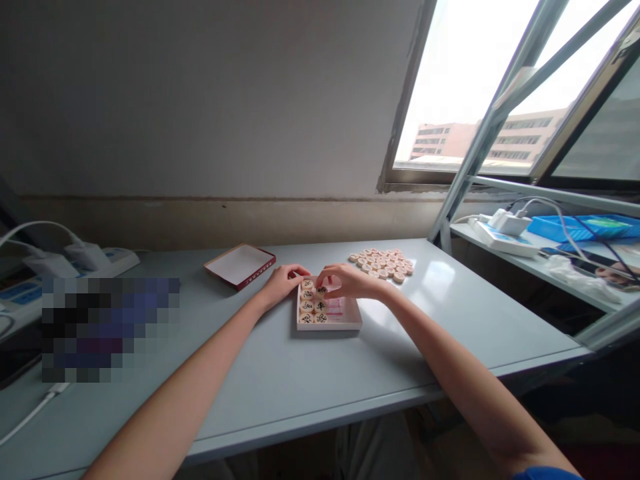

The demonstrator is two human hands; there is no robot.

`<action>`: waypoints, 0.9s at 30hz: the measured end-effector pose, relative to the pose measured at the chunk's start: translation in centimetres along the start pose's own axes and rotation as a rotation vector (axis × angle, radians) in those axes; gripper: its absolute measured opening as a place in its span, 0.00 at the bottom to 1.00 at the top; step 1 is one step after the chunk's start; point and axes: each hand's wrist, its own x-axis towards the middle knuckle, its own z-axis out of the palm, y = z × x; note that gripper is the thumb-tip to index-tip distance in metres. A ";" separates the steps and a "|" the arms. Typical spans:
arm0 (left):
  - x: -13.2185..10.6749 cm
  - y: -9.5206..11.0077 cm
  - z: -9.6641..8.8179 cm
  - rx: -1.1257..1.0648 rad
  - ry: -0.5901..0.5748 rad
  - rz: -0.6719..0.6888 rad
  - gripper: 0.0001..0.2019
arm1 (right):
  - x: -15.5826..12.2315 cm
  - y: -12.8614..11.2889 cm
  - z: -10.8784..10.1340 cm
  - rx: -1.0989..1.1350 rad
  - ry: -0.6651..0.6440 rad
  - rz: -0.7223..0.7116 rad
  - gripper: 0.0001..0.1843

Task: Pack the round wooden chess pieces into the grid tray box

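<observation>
A shallow white box [345,323] lies in the middle of the grey table, with several round wooden chess pieces [313,307] lined up in its left half. My left hand [283,280] rests at the box's far left corner, fingers curled against the edge. My right hand [350,280] hovers over the far end of the box, fingertips pinched on a wooden piece [321,291] in the top row. A loose group of more wooden pieces [384,264] lies on the table just beyond my right hand.
The red-edged box lid [240,265] lies upside down at the back left. A power strip with plugs [95,259] sits far left. To the right, a metal shelf [530,257] holds a charger, cables and a blue tray [580,228]. Window behind.
</observation>
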 end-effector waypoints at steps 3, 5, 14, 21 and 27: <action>0.0 0.0 0.0 -0.015 0.003 -0.011 0.11 | -0.6 1.3 -1.1 0.062 0.067 0.049 0.10; -0.1 0.0 0.0 -0.018 0.002 -0.024 0.11 | -1.2 2.3 -1.8 0.070 0.127 0.134 0.10; -0.3 0.4 0.1 -0.038 0.000 -0.060 0.12 | -2.8 5.5 -1.7 -0.487 0.283 0.468 0.09; 0.0 -0.1 0.0 -0.011 0.023 -0.033 0.10 | -1.0 -1.3 -2.5 -0.201 0.451 0.134 0.08; -0.1 0.2 -0.1 -0.038 0.066 -0.040 0.09 | -3.5 -14.9 7.8 0.276 0.194 -0.245 0.09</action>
